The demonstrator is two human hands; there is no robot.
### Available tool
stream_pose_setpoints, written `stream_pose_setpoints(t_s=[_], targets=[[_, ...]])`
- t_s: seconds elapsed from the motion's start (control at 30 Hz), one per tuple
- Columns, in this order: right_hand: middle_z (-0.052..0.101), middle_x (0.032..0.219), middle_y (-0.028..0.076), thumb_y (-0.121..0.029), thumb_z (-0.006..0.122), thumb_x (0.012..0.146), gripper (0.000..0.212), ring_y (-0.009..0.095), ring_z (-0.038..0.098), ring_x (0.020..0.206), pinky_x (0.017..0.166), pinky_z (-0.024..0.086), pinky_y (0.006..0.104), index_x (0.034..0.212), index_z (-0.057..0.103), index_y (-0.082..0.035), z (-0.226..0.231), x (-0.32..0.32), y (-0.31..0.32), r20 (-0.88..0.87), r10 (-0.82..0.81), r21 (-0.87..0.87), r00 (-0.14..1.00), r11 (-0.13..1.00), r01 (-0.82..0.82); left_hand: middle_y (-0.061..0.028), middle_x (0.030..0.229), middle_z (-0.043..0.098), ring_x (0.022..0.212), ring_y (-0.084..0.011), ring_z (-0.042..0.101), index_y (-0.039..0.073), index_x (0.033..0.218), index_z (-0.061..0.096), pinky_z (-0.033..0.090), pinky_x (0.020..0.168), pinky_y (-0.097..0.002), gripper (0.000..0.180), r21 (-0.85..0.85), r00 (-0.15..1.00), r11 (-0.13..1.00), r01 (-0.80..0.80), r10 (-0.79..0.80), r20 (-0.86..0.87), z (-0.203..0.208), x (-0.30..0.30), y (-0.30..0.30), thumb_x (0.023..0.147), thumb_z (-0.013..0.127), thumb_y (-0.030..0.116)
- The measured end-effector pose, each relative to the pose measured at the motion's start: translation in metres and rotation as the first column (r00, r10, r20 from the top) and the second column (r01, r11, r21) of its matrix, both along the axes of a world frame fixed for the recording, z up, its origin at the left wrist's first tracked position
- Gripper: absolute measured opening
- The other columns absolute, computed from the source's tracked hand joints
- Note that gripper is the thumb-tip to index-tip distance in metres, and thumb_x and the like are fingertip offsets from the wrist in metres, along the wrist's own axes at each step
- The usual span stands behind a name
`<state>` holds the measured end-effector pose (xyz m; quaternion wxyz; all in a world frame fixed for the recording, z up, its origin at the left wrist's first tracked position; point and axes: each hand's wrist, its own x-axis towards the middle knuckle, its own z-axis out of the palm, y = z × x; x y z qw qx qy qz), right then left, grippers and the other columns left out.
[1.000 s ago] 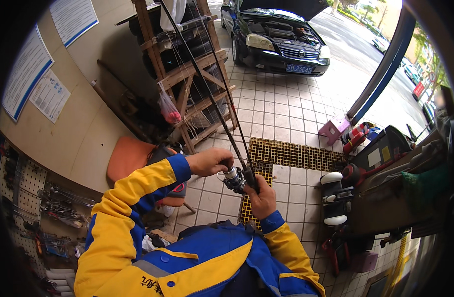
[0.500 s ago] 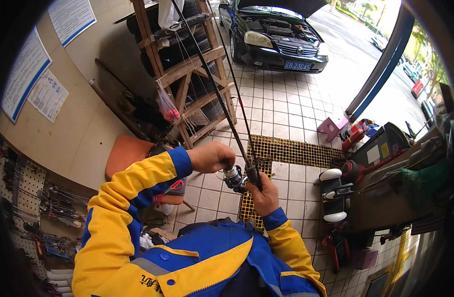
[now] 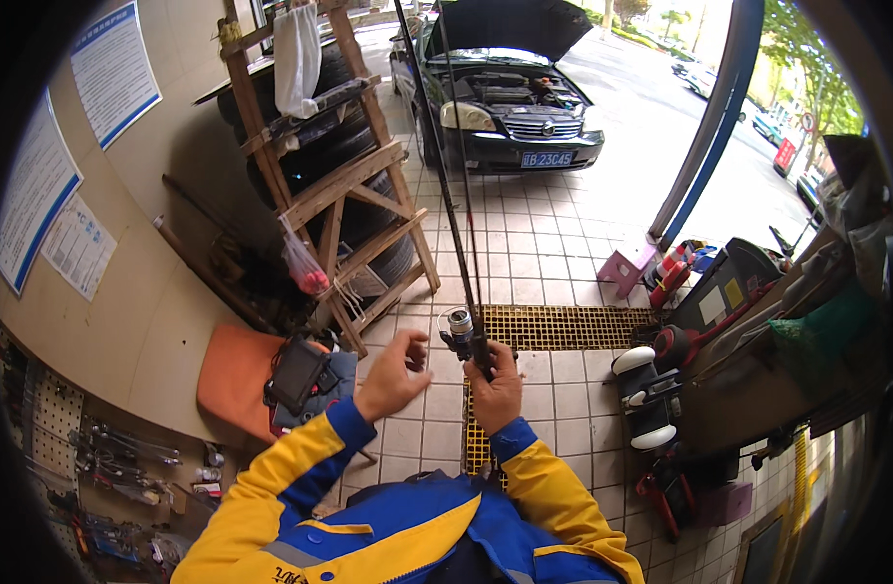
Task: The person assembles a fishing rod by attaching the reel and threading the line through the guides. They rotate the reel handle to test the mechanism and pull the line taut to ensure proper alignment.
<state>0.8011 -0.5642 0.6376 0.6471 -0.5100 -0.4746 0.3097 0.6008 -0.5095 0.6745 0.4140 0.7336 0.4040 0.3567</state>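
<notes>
My right hand [image 3: 496, 386] is closed around the handle of a dark fishing rod [image 3: 454, 209] that points up and away from me. A second thin pole [image 3: 463, 151] runs alongside it. A spinning reel [image 3: 458, 331] with a silver spool sits on the rod, just left of the right hand. My left hand [image 3: 392, 378] is raised beside the reel, apart from it. Its fingers are half bent and spread, and nothing shows in them. Whether a thin line runs to that hand is too fine to tell.
A wooden rack [image 3: 331, 200] with tyres stands ahead left. Beyond is a black car [image 3: 510, 107] with its hood up. An orange chair [image 3: 234, 375] bears a dark device. Yellow floor grating [image 3: 563, 326] crosses the tiles. A white-wheeled board [image 3: 647, 397] stands at right.
My left hand has drawn back from the reel, down and to the left, and its fingers have spread. The right hand keeps its hold on the rod. The head view has tilted up slightly.
</notes>
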Motion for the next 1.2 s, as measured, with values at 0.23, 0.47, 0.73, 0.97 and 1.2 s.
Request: stream_pose_setpoints(t_s=[0.23, 0.47, 0.73, 0.97, 1.2], targets=[[0.06, 0.119, 0.008, -0.006, 0.066, 0.099, 0.05, 0.015, 0.063, 0.105, 0.09, 0.055, 0.0308, 0.143, 0.042, -0.003, 0.005, -0.035, 0.016, -0.111, 0.153, -0.06, 0.982, 0.985, -0.16, -0.0138, 0.143, 0.055, 0.127, -0.0228, 0.06, 0.011, 0.163, 0.028, 0.051, 0.107, -0.0367, 0.087, 0.069, 0.965, 0.996, 0.052, -0.068, 0.254, -0.024, 0.056, -0.037, 0.09, 0.073, -0.005], [0.061, 0.128, 0.019, -0.009, 0.063, 0.09, 0.042, 0.038, 0.057, 0.126, 0.109, 0.047, 0.0457, 0.132, 0.065, -0.002, 0.017, -0.007, -0.002, 0.493, 0.024, 0.038, 0.87, 0.998, -0.049, -0.0057, 0.1, 0.061, 0.074, -0.0096, 0.061, 0.004, 0.137, 0.051, 0.052, 0.063, -0.0248, 0.039, -0.275, 0.832, 0.961, -0.014, 0.164, 0.53, -0.041, 0.024, -0.038, 0.099, 0.06, 0.002], [0.073, 0.088, 0.015, -0.043, 0.068, 0.101, 0.035, 0.038, 0.072, 0.082, 0.072, 0.056, 0.0506, 0.1, 0.073, -0.008, -0.033, 0.002, -0.006, 0.732, 0.189, -0.316, 0.654, 0.946, 0.08, -0.0013, 0.082, 0.057, 0.066, -0.0096, 0.058, 0.008, 0.128, 0.055, 0.048, 0.058, -0.0247, 0.021, -0.317, 0.82, 0.947, -0.053, 0.222, 0.528, -0.036, 0.024, -0.046, 0.108, 0.06, 0.009], [0.075, 0.081, 0.018, -0.045, 0.058, 0.106, 0.044, 0.041, 0.073, 0.077, 0.073, 0.058, 0.052, 0.094, 0.079, -0.008, -0.027, 0.001, -0.007, 0.474, 0.312, -0.505, 0.823, 0.863, -0.037, -0.0014, 0.081, 0.056, 0.065, -0.0092, 0.056, 0.007, 0.13, 0.055, 0.047, 0.058, -0.0249, 0.023, -0.313, 0.83, 0.949, -0.044, 0.209, 0.517, -0.038, 0.018, -0.041, 0.109, 0.061, 0.014], [0.07, 0.068, 0.013, -0.035, 0.063, 0.103, 0.042, 0.024, 0.069, 0.063, 0.063, 0.055, 0.039, 0.087, 0.078, 0.001, -0.005, 0.011, 0.014, -0.307, 0.321, -0.637, 0.896, 0.63, -0.444, -0.0005, 0.082, 0.056, 0.066, -0.0092, 0.056, 0.006, 0.13, 0.054, 0.047, 0.06, -0.0251, 0.024, -0.3, 0.843, 0.953, -0.03, 0.186, 0.506, -0.036, 0.02, -0.045, 0.108, 0.062, 0.012]])
